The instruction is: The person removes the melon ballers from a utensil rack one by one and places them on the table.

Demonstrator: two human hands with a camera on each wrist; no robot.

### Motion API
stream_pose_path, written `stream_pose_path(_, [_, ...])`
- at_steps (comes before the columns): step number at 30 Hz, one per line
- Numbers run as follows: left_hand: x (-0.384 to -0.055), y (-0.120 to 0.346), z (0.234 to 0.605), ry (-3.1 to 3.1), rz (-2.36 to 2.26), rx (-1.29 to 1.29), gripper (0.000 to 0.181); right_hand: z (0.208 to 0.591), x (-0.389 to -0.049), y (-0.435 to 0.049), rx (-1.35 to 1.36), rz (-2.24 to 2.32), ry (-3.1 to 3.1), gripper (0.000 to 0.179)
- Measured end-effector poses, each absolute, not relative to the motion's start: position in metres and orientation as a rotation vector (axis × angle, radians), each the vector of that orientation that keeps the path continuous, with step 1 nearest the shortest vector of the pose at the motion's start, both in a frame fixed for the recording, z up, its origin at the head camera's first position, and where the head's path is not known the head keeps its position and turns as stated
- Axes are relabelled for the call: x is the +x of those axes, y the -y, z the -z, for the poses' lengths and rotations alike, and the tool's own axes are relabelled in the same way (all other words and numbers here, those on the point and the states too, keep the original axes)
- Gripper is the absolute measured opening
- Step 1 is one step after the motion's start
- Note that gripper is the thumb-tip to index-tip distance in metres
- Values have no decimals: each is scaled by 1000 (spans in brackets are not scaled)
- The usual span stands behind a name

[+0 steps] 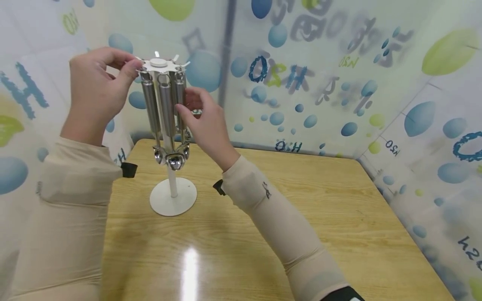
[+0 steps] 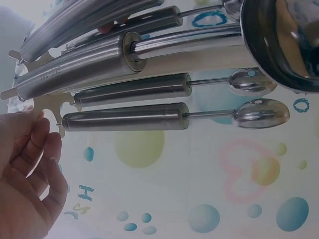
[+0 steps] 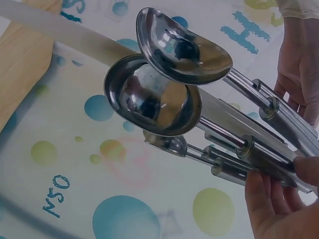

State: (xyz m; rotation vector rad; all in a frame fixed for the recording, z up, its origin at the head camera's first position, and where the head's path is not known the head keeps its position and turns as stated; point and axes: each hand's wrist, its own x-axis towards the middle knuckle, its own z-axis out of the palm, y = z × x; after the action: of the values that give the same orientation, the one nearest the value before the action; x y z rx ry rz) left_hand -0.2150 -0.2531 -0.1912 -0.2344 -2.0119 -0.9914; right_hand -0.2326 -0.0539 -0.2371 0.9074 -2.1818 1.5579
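Bare hands (image 1: pixel 98 85), beige sleeves (image 1: pixel 69 234), black tabs (image 1: pixel 129 170) at cuffs (image 1: pixel 84 161), small dark mark (image 1: pixel 266 190) on right sleeve (image 1: pixel 284 228)

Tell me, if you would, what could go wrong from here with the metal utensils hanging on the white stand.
First, the metal utensils hang close together, so shifting one might knock a neighbour loose from the top rack.

Second, the left hand pinches the rack's edge while the right hand holds a handle; an uneven pull could tilt the tall white stand on its round base.
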Motion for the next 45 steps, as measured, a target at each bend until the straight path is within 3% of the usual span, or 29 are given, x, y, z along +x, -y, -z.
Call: stream_pose_path(45, [-209, 252, 190, 2077, 998, -167, 32, 236, -233, 22, 807, -1510, 2220, 39])
